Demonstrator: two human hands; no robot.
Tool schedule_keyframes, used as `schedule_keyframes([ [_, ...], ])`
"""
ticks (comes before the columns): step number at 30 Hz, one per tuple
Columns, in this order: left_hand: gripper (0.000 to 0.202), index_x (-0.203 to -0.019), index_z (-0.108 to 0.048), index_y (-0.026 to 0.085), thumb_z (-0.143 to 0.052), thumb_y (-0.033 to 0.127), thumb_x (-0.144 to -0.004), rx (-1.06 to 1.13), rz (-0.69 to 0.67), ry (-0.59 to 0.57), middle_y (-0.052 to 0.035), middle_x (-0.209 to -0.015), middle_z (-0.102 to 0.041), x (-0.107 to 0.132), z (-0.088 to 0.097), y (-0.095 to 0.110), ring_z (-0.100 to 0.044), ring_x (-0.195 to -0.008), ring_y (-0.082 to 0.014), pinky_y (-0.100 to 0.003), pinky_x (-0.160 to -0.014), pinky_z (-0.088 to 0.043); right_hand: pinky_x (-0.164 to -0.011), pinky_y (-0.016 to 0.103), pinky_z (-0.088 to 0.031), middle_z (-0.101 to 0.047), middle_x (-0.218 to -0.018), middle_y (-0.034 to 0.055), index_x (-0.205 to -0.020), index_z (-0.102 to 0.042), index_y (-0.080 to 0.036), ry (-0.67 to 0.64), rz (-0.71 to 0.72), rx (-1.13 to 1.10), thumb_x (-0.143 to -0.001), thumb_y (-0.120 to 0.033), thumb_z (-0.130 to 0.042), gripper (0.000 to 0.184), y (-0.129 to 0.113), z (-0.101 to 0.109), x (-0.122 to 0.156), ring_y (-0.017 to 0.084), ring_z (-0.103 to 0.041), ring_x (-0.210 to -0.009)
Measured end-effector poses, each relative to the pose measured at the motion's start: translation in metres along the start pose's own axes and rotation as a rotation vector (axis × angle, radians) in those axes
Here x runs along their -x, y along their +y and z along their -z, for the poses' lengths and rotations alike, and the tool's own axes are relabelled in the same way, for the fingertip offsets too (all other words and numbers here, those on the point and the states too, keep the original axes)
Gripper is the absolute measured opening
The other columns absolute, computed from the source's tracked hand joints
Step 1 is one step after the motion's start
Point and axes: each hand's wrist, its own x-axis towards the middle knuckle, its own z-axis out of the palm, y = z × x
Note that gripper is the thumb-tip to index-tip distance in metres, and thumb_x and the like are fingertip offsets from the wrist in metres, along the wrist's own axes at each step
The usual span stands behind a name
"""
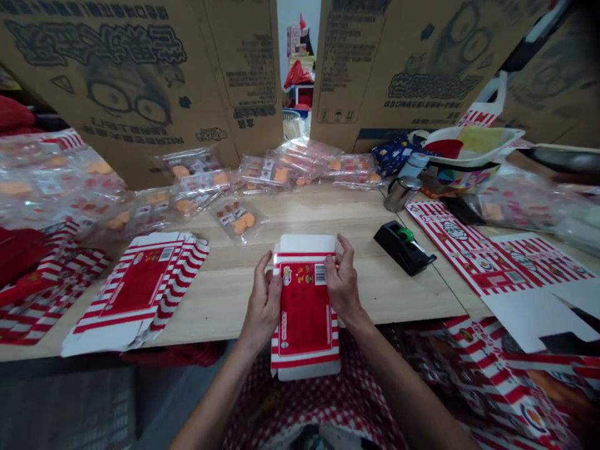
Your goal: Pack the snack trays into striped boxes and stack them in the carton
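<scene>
A flattened red-and-white striped cardboard box (305,312) is held in front of me, its printed red panel with a barcode facing up. My left hand (263,300) grips its left edge, thumb on top. On the opposite edge, my right hand (344,281) has its thumb on the panel near the barcode and its fingers around the side. White end flaps stick out at the top and bottom of the box. To the left lies a stack of similar flat boxes (140,281) on the wooden table (225,275).
Clear bags with orange pieces (239,219) line the back of the table before large brown cartons (140,81). On the right are a black tape dispenser (403,247), a metal cup (402,192) and unfolded striped card (482,256). More striped packaging (51,294) lies far left.
</scene>
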Motion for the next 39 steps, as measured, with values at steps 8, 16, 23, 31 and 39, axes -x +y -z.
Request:
schedule_keyframes([
  [8,0.049,-0.143,-0.050,0.025,-0.057,0.042,-0.097,0.088,0.048,0.162,-0.0083,-0.148,-0.056,0.010,-0.007,-0.017,-0.054,-0.133,-0.0214,-0.037,-0.114,-0.041,-0.072,0.031,-0.052,-0.070,-0.105,0.0053,-0.139,-0.041,-0.025,-0.038,-0.039,-0.131,-0.101,-0.039,-0.046,0.041,0.013,-0.004,0.031,0.018,-0.067,-0.083],
  [16,0.035,-0.094,-0.066,0.019,-0.052,0.051,-0.097,0.091,0.191,0.133,0.0002,-0.080,-0.066,0.026,0.001,-0.011,-0.058,-0.070,-0.0119,-0.020,-0.065,-0.048,-0.060,0.026,-0.038,-0.051,-0.070,-0.0032,-0.079,-0.053,-0.022,-0.182,-0.126,-0.176,-0.095,-0.038,-0.054,0.023,0.013,0.018,0.035,0.014,-0.046,-0.064],
  [23,0.058,-0.138,-0.052,0.023,-0.073,0.041,-0.086,0.334,0.267,-0.120,0.0026,-0.077,-0.067,0.007,0.019,0.008,-0.063,-0.066,-0.0129,-0.023,-0.065,-0.051,-0.060,0.025,-0.041,-0.059,-0.074,-0.0050,-0.125,-0.054,-0.026,-0.461,-0.263,-0.445,-0.084,-0.032,-0.069,0.044,-0.008,0.046,0.012,0.014,-0.052,-0.065],
  [31,0.021,-0.106,-0.079,0.022,-0.067,0.031,-0.092,0.017,-0.042,-0.173,-0.0070,-0.106,-0.078,0.013,0.025,0.002,-0.070,-0.100,-0.0189,-0.028,-0.090,-0.052,-0.064,0.027,-0.047,-0.067,-0.079,0.0001,-0.090,-0.068,-0.021,-0.491,0.005,-0.097,-0.092,-0.030,-0.061,0.012,-0.007,0.061,0.015,0.014,-0.059,-0.070],
  [39,0.018,-0.085,-0.076,0.016,-0.079,0.034,-0.080,0.046,0.153,-0.224,-0.0103,-0.100,-0.079,0.022,0.025,0.015,-0.073,-0.093,-0.0216,-0.029,-0.078,-0.056,-0.082,0.034,-0.052,-0.072,-0.110,0.0051,-0.102,-0.068,-0.023,-0.952,-0.116,-0.040,-0.098,-0.043,-0.054,0.025,-0.041,0.092,0.012,0.022,-0.066,-0.097],
])
